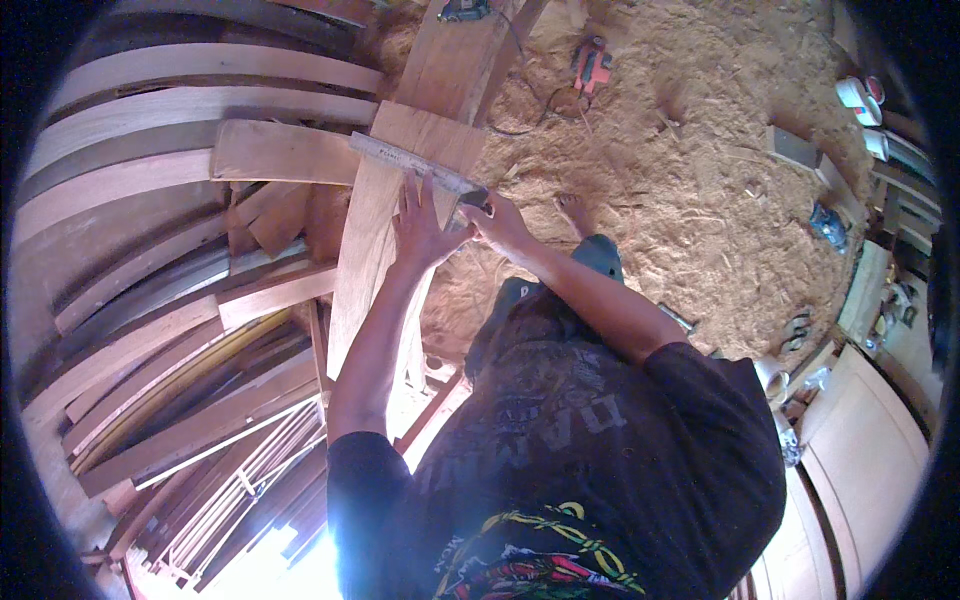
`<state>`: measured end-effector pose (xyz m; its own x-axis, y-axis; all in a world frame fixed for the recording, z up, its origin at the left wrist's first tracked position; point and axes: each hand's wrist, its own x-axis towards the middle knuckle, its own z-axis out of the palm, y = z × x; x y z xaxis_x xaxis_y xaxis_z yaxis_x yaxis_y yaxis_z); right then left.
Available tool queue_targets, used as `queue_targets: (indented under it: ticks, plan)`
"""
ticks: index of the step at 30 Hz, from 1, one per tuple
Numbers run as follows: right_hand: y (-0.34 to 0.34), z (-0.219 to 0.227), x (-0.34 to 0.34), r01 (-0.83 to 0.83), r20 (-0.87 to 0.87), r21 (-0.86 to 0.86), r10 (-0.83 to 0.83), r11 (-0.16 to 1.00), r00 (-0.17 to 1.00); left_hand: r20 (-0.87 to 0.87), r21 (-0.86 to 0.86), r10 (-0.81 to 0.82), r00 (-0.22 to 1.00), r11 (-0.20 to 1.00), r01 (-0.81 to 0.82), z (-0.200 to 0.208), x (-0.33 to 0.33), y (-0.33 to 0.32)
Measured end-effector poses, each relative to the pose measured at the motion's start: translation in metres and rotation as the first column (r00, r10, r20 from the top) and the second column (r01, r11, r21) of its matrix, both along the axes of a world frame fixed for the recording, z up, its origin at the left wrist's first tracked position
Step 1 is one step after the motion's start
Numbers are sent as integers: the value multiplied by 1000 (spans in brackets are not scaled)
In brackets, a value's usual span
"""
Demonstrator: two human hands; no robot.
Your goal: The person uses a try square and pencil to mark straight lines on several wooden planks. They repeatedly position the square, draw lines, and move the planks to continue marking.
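A wide pale wooden board point(365, 250) runs lengthwise in front of me, to the left of my body. Across it lies a square point(408, 160) with a long metal blade; its dark stock sits at the board's right edge. My left hand point(422, 235) rests on the board with fingers stretched and apart, the fingertips at the blade's near edge. Closed around the stock end of the square, my right hand point(503, 226) has its thumb close to my left thumb. Part of the stock is hidden by the right fingers.
Long planks point(200, 105) are stacked along the left side. Sawdust point(680, 190) covers the floor, with a red power tool point(592, 66) on it and a blue tool point(828, 226) farther right. A dark power tool point(464, 10) sits at the far end. Pale panels point(865, 440) lean at right.
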<state>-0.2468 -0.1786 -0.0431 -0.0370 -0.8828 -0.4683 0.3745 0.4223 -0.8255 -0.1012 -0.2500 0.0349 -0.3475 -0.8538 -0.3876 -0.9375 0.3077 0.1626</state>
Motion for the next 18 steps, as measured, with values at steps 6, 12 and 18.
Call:
queue_targets:
  ticks: [6, 12, 18]
  plan:
    - [-11, -2, 0, 57, -206, -91, -75, 994, 976, -102, -4, -15, 995, 1000, 14, -8, -3, -3]
    - [-12, -2, 1, 104, -176, -79, -116, 992, 978, -61, 1, 0, 998, 1000, 0, -5, -7, -3]
    - [-15, 1, 0, 137, -210, -149, -167, 979, 963, -27, -13, -27, 999, 1000, 26, -6, -7, -7]
